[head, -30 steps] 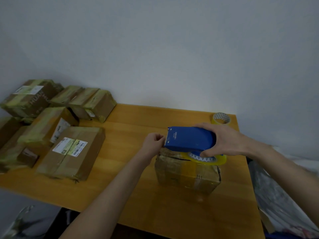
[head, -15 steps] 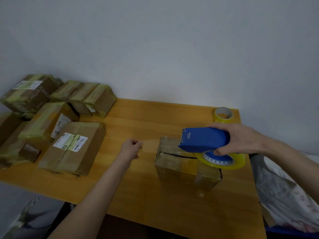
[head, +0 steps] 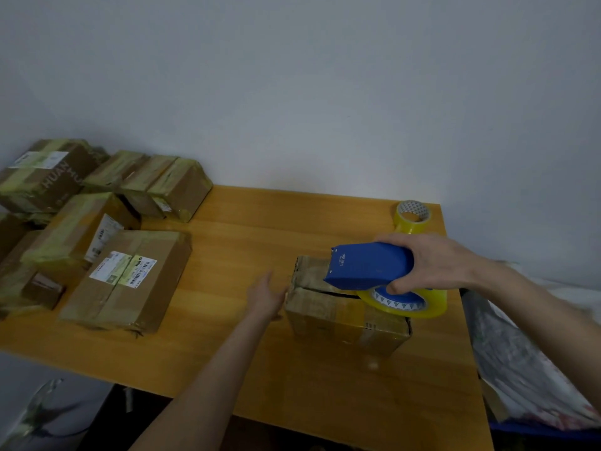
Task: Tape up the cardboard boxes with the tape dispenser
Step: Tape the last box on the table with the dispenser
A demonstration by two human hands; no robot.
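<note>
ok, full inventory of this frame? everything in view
table: 1, orange-brown wood, fills the lower frame
box: 1, brown, centre-right on the table, top seam gaping
taped boxes: about eight (they overlap), brown with yellowish tape, piled at the table's left end
dispenser: 1, blue, over the box's top right
roll: 1, yellow, mounted in the dispenser
spare roll: 1, yellow, far right corner of the table
bag: 1, pale plastic, right of the table
wall: grey-white, behind
left hand: open, by the box's left side, contact unclear
right hand: grips the dispenser
</note>
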